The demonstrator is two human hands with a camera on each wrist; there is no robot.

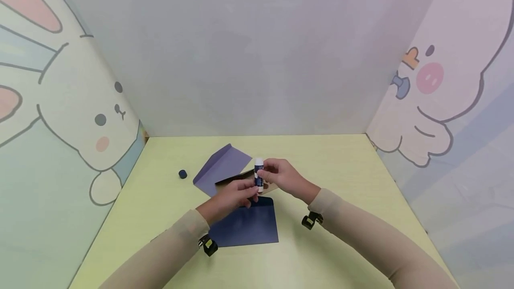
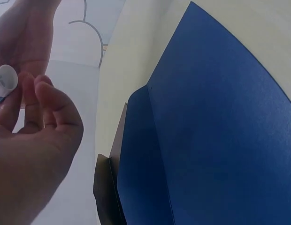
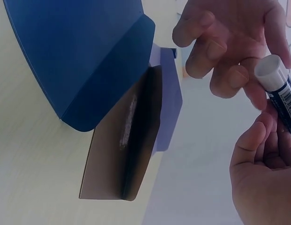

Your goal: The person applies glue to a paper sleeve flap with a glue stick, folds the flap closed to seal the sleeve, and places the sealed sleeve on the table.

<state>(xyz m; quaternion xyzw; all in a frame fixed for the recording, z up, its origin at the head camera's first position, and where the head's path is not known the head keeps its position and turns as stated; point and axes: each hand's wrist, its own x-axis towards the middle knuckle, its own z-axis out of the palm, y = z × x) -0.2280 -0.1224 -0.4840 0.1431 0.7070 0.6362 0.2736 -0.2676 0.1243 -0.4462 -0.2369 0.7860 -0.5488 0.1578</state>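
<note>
A glue stick [image 1: 259,175] with a dark blue label and white ends stands upright in the air above the envelopes. My right hand [image 1: 287,177] grips its tube from the right side. With thumb and forefinger, my left hand [image 1: 234,197] pinches near the white lower end [image 3: 271,72]; its other fingers are loosely bent. Below lies a dark blue envelope [image 1: 245,226], flap unfolded. Behind it is a brown envelope [image 3: 105,164], partly hidden by the hands in the head view, with a whitish streak [image 3: 128,122] near its raised flap.
A purple envelope [image 1: 225,168] with its flap unfolded lies farther back, partly under the brown one. A small dark cap [image 1: 182,174] sits on the yellow table [image 1: 329,159] to the left. Cartoon-printed walls [image 1: 257,57] enclose the table at the back and sides.
</note>
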